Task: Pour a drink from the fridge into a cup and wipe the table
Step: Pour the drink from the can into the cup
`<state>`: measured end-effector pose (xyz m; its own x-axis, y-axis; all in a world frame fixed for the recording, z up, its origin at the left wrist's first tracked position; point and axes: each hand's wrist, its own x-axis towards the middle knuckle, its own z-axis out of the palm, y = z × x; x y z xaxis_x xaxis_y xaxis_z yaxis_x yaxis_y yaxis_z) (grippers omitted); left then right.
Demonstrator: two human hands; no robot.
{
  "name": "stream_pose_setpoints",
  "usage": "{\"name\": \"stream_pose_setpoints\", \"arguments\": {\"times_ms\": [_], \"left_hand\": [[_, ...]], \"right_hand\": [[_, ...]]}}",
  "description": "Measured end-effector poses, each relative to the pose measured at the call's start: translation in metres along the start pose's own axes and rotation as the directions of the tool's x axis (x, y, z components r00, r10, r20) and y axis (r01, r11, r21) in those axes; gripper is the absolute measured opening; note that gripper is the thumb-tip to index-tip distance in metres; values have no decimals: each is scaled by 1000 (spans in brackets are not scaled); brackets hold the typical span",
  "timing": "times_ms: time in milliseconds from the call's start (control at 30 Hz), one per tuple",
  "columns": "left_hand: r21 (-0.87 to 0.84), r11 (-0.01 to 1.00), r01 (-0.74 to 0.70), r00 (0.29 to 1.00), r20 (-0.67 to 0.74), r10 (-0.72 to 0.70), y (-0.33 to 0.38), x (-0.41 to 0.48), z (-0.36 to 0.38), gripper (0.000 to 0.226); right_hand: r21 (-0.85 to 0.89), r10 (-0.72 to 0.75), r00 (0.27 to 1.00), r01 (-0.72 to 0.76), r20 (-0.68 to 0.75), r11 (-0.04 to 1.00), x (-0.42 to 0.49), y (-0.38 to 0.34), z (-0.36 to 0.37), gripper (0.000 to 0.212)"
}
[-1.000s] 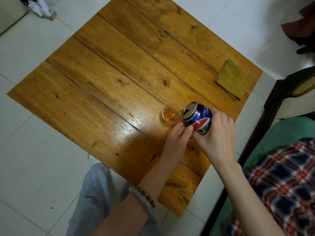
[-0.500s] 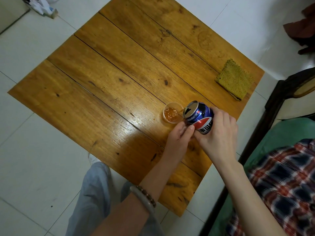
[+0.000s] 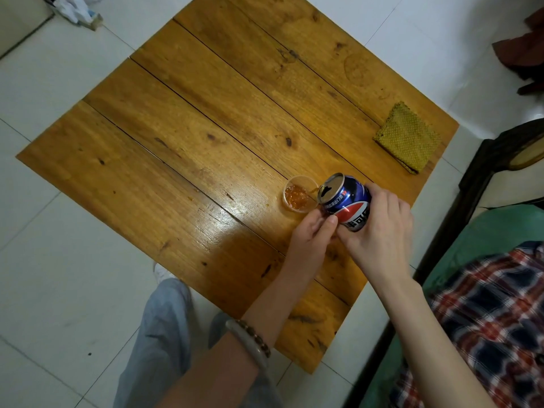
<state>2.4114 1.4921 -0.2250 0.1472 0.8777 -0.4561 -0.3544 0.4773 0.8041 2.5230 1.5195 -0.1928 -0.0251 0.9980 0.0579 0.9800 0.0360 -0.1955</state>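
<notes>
Right grip [image 3: 379, 228] was wrapped round the tilted can [image 3: 347, 198], pouring into the cup [image 3: 300, 178] near the desk's [image 3: 176, 142] right edge. Left grip [image 3: 309, 237] pinched the cup's near side.

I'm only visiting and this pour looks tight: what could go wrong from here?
The small clear plastic cup already holds amber drink, and the tilted blue cola can in the right hand pours right at its rim: it could overflow or spill onto the wooden plank table. The can's edge is close enough that it might tip the cup over.
</notes>
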Motion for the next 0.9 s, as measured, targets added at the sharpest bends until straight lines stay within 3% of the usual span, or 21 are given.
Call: {"name": "stream_pose_setpoints", "arguments": {"times_ms": [900], "left_hand": [[-13,1000,-15,1000,6,15,1,-1,3,23]], "right_hand": [[-17,-6,1000,6,14,1000,0,2,-2,69]]}}
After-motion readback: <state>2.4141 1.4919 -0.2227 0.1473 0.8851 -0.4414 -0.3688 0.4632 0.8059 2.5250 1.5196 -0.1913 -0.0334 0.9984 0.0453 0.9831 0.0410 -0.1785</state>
